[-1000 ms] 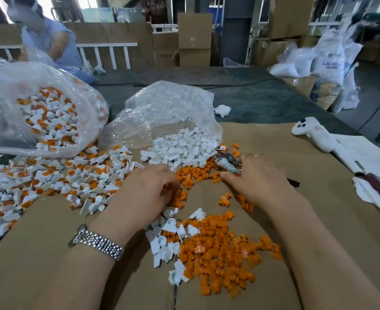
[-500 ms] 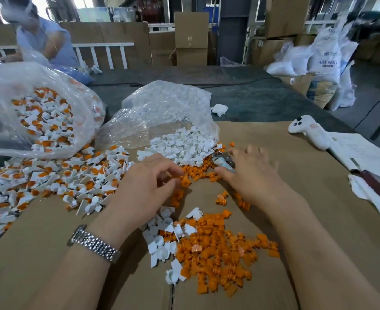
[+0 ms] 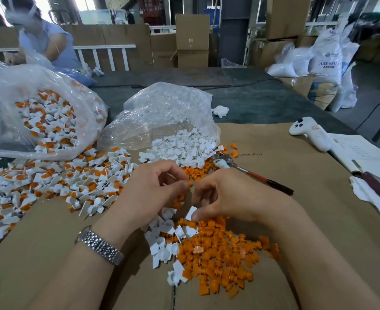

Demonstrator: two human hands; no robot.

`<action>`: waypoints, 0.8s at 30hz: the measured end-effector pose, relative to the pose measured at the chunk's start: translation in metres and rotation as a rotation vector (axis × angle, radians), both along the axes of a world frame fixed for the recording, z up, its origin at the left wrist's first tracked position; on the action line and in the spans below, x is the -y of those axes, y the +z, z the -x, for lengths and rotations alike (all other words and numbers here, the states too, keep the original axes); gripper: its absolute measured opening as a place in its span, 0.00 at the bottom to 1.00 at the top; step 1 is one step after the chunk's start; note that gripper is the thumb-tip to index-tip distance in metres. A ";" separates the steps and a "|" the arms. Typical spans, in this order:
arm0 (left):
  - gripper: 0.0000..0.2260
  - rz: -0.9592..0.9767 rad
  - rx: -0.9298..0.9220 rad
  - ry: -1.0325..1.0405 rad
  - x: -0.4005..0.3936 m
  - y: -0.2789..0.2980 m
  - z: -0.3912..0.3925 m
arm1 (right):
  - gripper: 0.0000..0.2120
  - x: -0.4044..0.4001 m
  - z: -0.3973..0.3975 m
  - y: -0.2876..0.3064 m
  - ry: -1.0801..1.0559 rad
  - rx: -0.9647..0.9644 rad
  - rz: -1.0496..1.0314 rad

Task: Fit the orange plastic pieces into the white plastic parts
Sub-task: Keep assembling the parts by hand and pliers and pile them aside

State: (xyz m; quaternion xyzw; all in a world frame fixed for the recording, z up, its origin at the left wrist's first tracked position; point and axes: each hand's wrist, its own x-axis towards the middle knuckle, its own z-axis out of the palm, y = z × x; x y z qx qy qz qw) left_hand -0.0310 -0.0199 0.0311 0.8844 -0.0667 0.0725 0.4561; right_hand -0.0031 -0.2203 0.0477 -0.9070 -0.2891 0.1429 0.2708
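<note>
Two clear plastic bags sit at the far side of the cardboard sheet (image 3: 296, 220): the left bag (image 3: 28, 104) holds white parts with orange already fitted, the centre bag (image 3: 162, 117) spills loose white plastic parts (image 3: 184, 148) onto the sheet. Assembled pieces (image 3: 61, 180) are spread in a wide heap left of the hands. Loose orange plastic pieces (image 3: 218, 260) lie in a pile just below the hands, with a smaller cluster of white parts (image 3: 162, 240) touching its left edge. A red-and-black handled tool (image 3: 258, 176) lies just beyond the right hand, its metal head near the mouth of the centre bag. A white handheld controller (image 3: 309, 133) and an open notebook (image 3: 363, 157) sit at the right edge, well apart from the work. Another person (image 3: 43, 41) is across the table at far left. Cartons and white sacks (image 3: 327, 63) are in the background. Left hand (image 3: 153, 193), steel watch (image 3: 99, 245) on the wrist, has fingers curled with thumb and forefinger pinching a small orange piece (image 3: 185, 182) at the fingertips. Right hand (image 3: 231, 198) is curled too, its fingertips pinching one white part (image 3: 191, 213) just above the orange pile. Both hands are close together, fingertips near each other but the two pieces are apart, not yet joined.
</note>
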 end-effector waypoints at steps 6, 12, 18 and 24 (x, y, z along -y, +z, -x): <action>0.03 0.180 -0.114 -0.053 -0.001 0.004 0.002 | 0.09 -0.002 0.000 -0.001 -0.006 0.019 -0.016; 0.10 0.346 -0.224 -0.131 -0.002 0.007 0.004 | 0.05 0.002 -0.005 0.000 -0.110 0.118 -0.196; 0.07 0.294 -0.183 -0.078 0.001 0.004 0.004 | 0.07 0.002 -0.007 -0.002 -0.112 0.160 -0.181; 0.06 0.231 -0.111 -0.039 0.004 0.000 0.002 | 0.12 -0.002 -0.005 0.002 -0.135 0.059 -0.365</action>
